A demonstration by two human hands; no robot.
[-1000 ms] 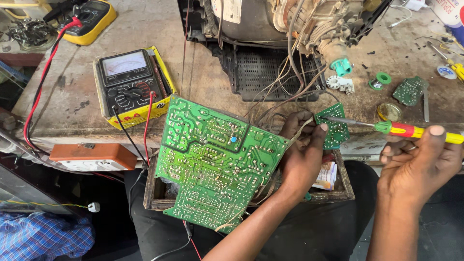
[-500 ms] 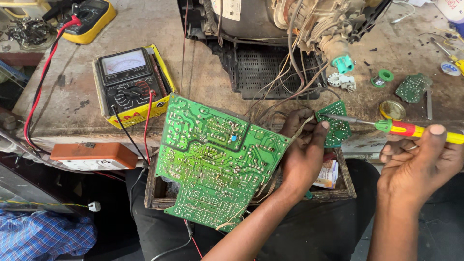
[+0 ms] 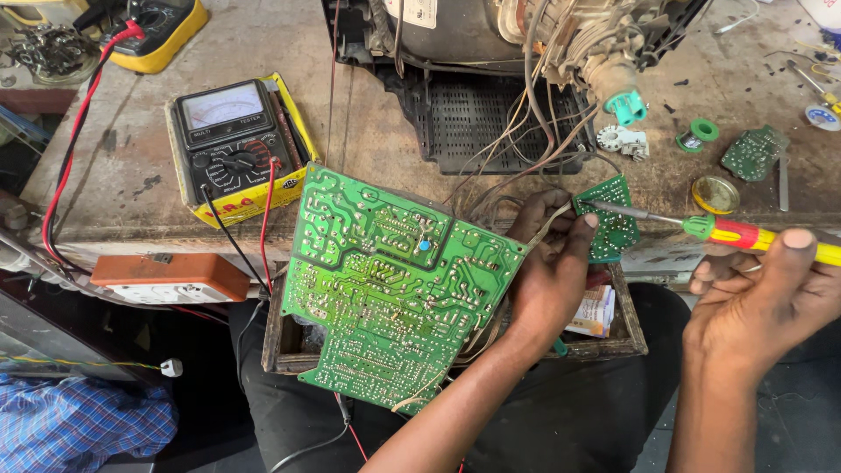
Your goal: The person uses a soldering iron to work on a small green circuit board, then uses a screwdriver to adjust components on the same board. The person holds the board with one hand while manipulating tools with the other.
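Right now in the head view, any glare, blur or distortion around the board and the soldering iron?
Head view: even daylight, soft shadows; large green circuit board sharp, slight sheen, no glare; soldering iron crisp in the right hand; left hand sharp; mild wide-angle bending at the workbench edge.

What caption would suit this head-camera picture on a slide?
Left hand steadies a small green circuit board while the right hand touches a screwdriver to it.

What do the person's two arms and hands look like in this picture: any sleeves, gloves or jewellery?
Both forearms are bare, with no sleeves in view. The left hand and the right hand wear no gloves, and no rings, watch or bands show. The fingers have short, plain nails.
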